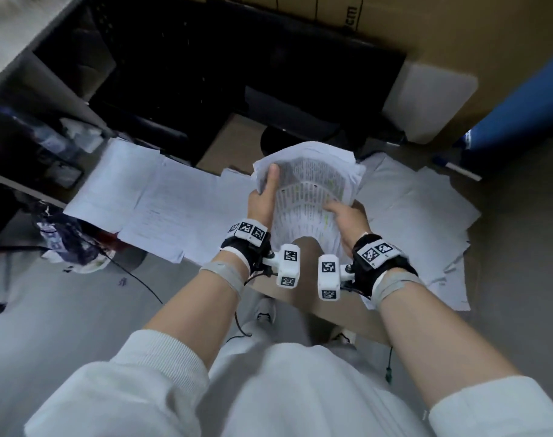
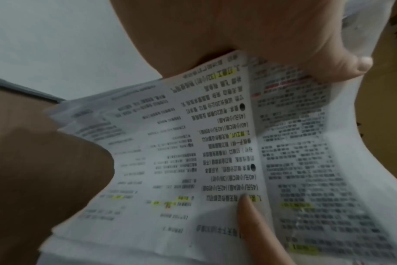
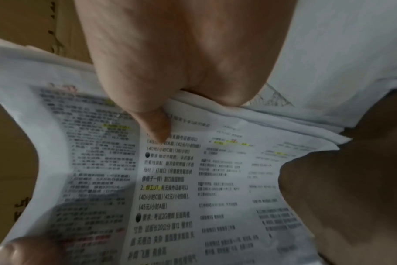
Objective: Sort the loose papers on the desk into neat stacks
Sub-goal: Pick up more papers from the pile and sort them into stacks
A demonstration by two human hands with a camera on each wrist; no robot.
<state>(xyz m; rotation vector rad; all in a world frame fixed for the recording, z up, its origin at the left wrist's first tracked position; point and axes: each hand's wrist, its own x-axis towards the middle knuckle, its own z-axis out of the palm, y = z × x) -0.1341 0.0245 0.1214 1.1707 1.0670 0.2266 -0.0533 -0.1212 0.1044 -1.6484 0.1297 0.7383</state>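
**Both hands holding a bundle of printed pages**

Right now, the person is holding a thick bundle of white printed paper sheets with yellow marks (image 1: 313, 184) up over the brown tabletop (image 1: 224, 146). The bundle is bending in the middle, and its edges are not lined up.

The left hand (image 1: 264, 200) is gripping the left side of the bundle. Its thumb is lying flat on the top page and its other fingers are hiding under the sheets. The right hand (image 1: 347, 216) is gripping the near right side, with the thumb pressing on the print and the other fingers curling below. So both grips are closing on the same bundle.

More loose white paper sheets on the left (image 1: 149, 203) are lying flat on the tabletop, overlapping each other. A messy pile of white paper sheets on the right (image 1: 426, 222) is spreading out and hanging past the tabletop edge. A black computer monitor (image 1: 253, 64) is standing behind the bundle, and a big brown cardboard box (image 1: 458, 33) is sitting behind that. A blue roll (image 1: 521, 111) is leaning at the far right.
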